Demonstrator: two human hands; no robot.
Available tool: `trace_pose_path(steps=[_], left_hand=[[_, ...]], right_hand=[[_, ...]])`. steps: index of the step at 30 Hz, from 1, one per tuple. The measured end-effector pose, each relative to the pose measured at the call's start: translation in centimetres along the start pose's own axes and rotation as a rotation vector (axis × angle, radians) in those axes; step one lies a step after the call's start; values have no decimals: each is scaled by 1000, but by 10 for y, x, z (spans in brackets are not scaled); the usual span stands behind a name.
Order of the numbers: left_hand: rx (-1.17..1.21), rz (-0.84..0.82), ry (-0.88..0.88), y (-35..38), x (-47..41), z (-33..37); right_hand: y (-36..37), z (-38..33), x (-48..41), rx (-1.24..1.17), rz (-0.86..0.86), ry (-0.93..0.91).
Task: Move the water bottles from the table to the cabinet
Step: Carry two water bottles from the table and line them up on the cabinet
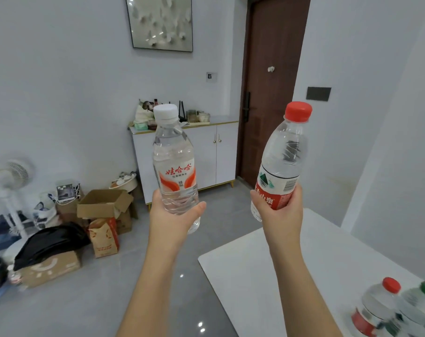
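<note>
My left hand (pixel 172 216) grips the lower part of a clear water bottle with a white cap (pixel 173 161), held upright in the air. My right hand (pixel 280 210) grips a clear bottle with a red cap and red label (pixel 283 154), tilted slightly right. Both are raised in front of me, over the floor and the table's near corner. The white cabinet (pixel 206 154) with two doors stands against the far wall, its doors shut. More bottles remain on the white table (pixel 267 276) at lower right: one red-capped bottle (pixel 379 305) and green-capped bottles (pixel 423 302).
The cabinet top holds bags and small items (pixel 145 115). A brown door (pixel 269 88) is right of it. Cardboard boxes (pixel 104 205), a paper bag (pixel 104 238), a black bag (pixel 50 242) and a white fan (pixel 12 181) crowd the floor at left. Grey floor lies between table and cabinet.
</note>
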State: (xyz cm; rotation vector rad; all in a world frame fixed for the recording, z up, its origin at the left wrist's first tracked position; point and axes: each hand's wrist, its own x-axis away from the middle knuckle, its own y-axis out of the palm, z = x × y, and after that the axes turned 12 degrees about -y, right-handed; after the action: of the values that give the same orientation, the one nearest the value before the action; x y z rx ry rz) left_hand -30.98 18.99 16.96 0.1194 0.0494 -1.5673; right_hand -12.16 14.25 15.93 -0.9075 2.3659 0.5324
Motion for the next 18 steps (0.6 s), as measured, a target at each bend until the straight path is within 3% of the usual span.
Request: trace_pose_path(steps=[8,18], left_hand=[[-9,-24,21,-49,-95,-6],[-24,12,-37,-56,-191,-47]], right_hand=[[98,33,-5,27,26,15],[174,108,-40,65,0,26]])
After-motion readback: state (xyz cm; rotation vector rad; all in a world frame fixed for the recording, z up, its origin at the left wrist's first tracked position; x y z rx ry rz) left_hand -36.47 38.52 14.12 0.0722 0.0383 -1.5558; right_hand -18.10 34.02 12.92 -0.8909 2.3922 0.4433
